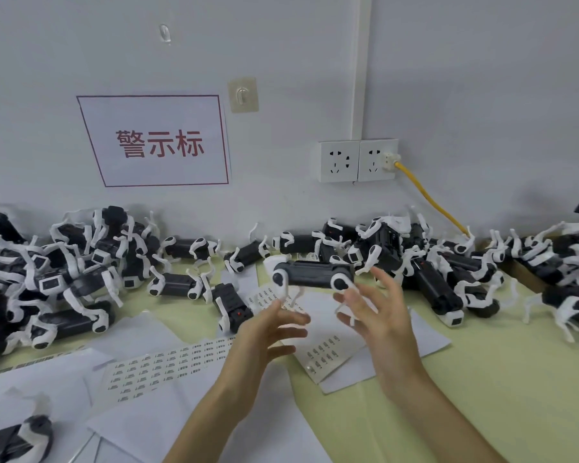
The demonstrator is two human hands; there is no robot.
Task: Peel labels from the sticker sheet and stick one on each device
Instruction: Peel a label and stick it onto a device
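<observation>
1. Beneath the wall socket (338, 161), black-and-white devices (81, 262) heap along the pale green tabletop (482, 396).
2. Down-left of the socket lies the sticker sheet (168, 365).
3. Fingers spread, left hand (261, 342) and right hand (381, 322) flank one device (313, 275); contact unclear.

Left hand (268, 332) and right hand (380, 312), fingers spread, near a device (311, 274) above a sticker sheet (168, 362).

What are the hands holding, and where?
Nothing gripped: left hand and right hand are open by the robot dog; right fingertips near its hip, contact unclear.

Sticker sheets (168, 362) lie before device piles (64, 272); wall sockets (355, 160) behind.
</observation>
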